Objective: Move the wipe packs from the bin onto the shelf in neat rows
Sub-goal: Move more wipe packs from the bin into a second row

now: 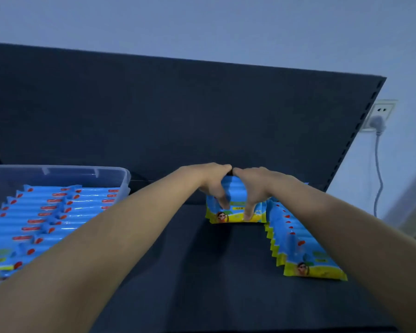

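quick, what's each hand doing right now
Left hand: gripping the bunch of blue-and-yellow plastic wipe packs.
Right hand: gripping the same bunch.

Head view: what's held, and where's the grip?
A small batch of wipe packs, upright on the shelf. Grip: left hand on its left side, right hand on its right; thumbs on the front face, fingers over the top.

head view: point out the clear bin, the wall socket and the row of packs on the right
clear bin [58, 167], head view, far rim
wall socket [382, 109], head view, face plate
row of packs [296, 239], head view, blue top of a middle pack
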